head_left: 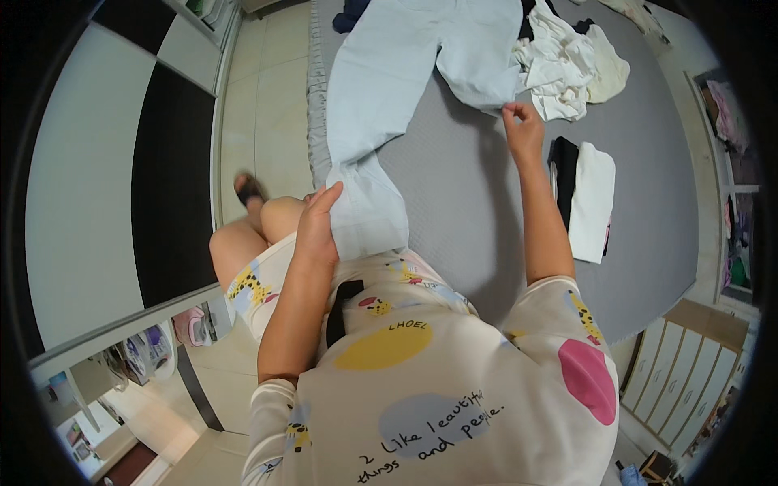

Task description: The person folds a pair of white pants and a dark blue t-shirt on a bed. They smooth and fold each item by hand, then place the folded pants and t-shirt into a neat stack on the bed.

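Note:
Pale blue trousers lie spread over the grey bed, with the waist end running out past the top of the view. My left hand grips the edge of the nearer leg, close to its hem; the thumb shows on top and the other fingers are mostly hidden. That leg is creased and hangs toward my lap. Farther off, my right hand pinches the hem corner of the other leg between thumb and fingertips. To the right of that hand are folded white clothing and folded black clothing, side by side.
Crumpled white clothes and a cream garment are heaped at the far right of the bed. A dark blue cloth lies at the far left. A black-and-white wardrobe stands left, drawers at lower right.

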{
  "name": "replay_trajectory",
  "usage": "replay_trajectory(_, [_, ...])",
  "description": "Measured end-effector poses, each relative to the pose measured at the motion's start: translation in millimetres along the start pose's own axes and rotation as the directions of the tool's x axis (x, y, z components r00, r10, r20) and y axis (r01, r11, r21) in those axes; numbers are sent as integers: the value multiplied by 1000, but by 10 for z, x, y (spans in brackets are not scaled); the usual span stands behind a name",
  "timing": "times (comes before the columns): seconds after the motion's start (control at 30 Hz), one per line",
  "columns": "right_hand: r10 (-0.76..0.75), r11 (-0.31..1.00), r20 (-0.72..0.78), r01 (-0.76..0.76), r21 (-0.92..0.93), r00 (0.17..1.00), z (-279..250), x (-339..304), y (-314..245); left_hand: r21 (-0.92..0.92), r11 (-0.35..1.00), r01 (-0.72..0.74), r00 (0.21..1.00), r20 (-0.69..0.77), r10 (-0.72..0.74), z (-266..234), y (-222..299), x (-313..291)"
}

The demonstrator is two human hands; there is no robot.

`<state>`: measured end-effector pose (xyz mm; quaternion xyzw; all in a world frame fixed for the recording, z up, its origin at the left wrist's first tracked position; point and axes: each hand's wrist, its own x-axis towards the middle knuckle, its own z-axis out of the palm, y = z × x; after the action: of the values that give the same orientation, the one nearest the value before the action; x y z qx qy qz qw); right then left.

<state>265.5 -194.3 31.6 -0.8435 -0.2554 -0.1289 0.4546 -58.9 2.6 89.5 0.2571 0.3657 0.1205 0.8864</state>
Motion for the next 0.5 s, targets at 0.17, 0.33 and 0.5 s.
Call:
replay_trajectory(0.17, [160,954,-25,-148,261,987,-385,524,-213,76,980,-182,977,129,172,172,265,-214])
replay_trajectory(0.33, [108,874,-86,-54,483,990,-496,768,-734,-140,983,-115,970,198,142,-218,514,-340])
replay_trajectory(0.5, [42,878,346,-200,436,937,-6,346,-804,-279,959,-54,966,230,122,-812,495,-311])
